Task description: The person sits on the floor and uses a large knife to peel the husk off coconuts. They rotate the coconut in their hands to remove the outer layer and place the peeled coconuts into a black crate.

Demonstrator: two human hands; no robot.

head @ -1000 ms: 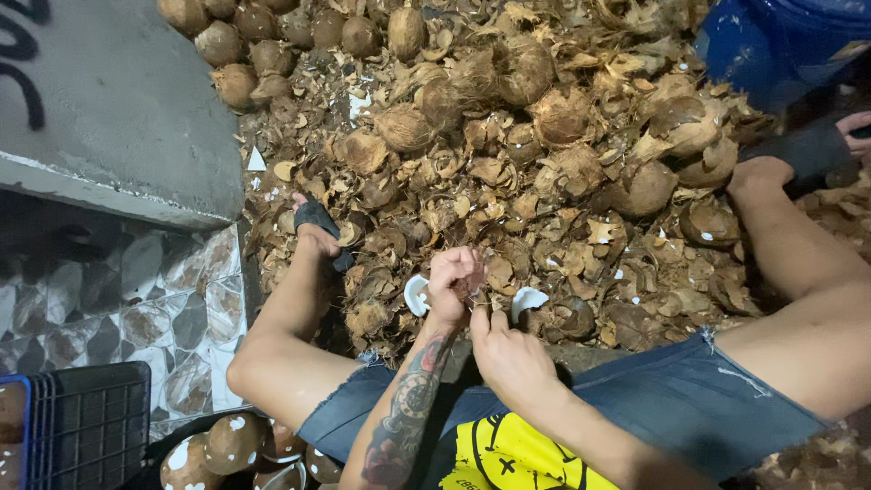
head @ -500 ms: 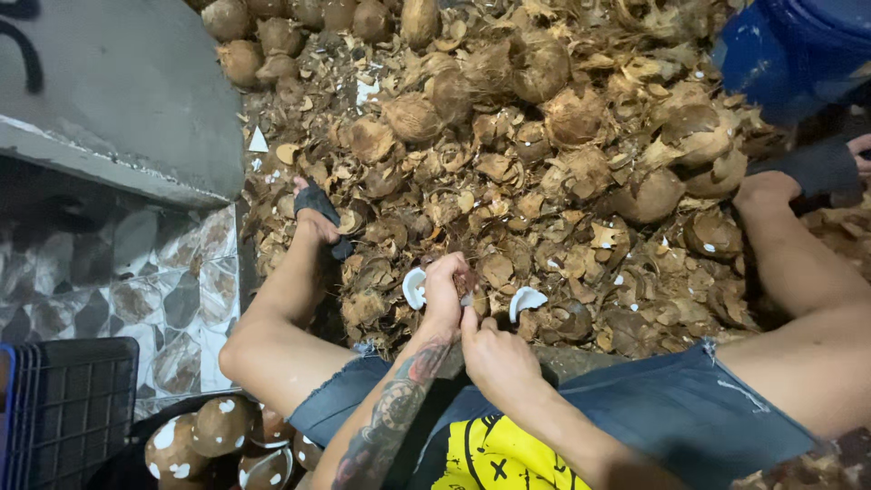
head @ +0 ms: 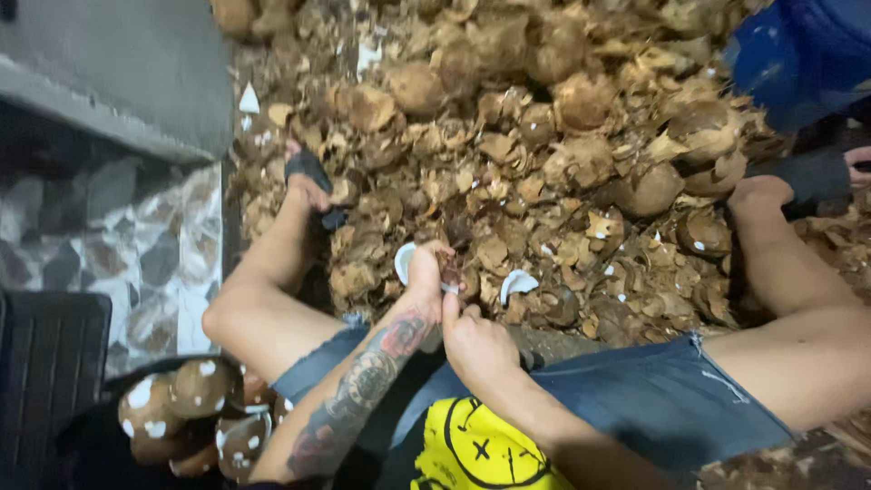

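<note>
Brown coconut piece [head: 449,269] is clamped in left hand [head: 426,272]; right hand [head: 476,345], closed below, should pry steadily.

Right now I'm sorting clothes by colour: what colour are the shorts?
Blue denim shorts, frayed at the hem; the head view shows them best.

Lighting's pretty warm and yellowish, coming from up above and landing mostly on the pile of coconut husks [head: 562,172], while the left side with the grey slab [head: 109,82] and the black crate [head: 50,381] sinks into dim shadow. Whole frame is soft with motion blur, worst at the top edge and around the blue thing [head: 807,54] in the corner. No real glare, just bright white spots on the shell bits [head: 517,283], and the corners look a bit stretched.
</note>
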